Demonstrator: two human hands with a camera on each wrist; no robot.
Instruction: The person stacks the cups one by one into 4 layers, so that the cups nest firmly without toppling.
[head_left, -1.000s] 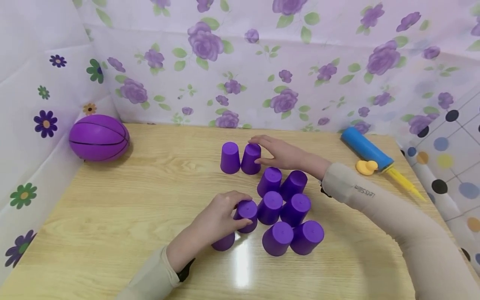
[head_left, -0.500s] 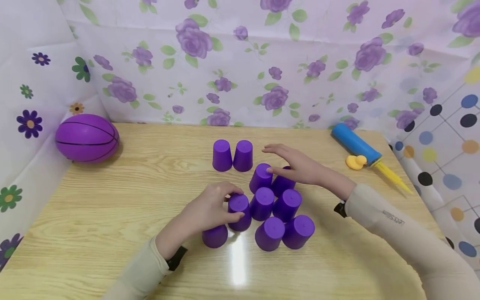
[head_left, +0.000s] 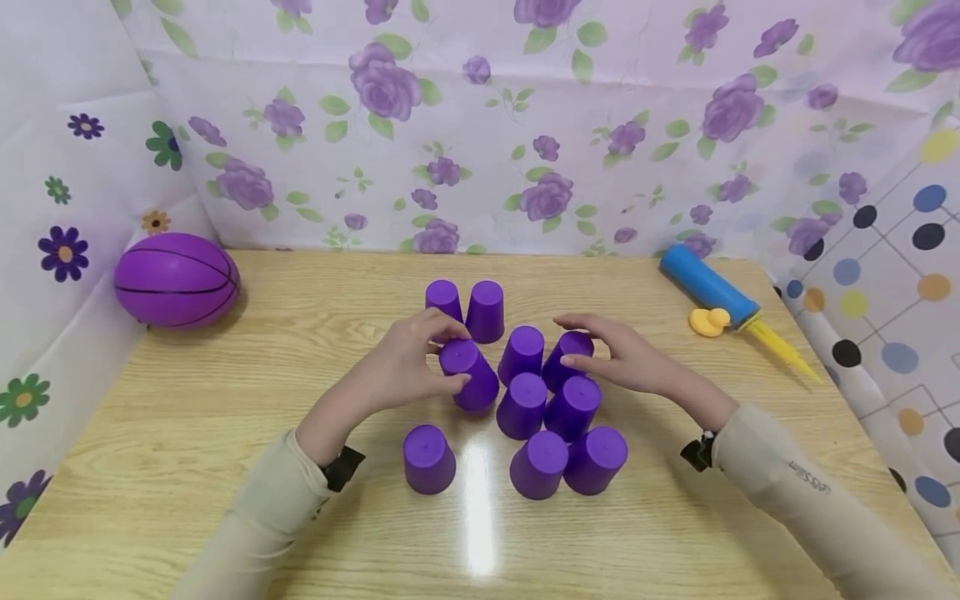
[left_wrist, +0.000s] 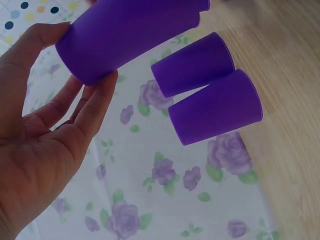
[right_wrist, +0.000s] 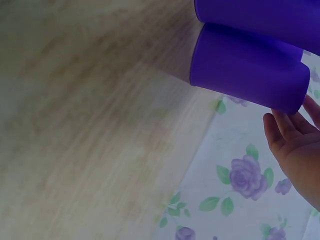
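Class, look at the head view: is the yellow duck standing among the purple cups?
No: the yellow duck sits beside the blue pump, well right of the purple cups.

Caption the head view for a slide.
Left hand grips a lifted purple cup while right hand touches another upturned cup on the wooden table.

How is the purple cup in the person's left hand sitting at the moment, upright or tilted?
Tilted. The purple cup gripped by the left hand leans left, closed base uppermost, unlike the straight-standing cups nearby.
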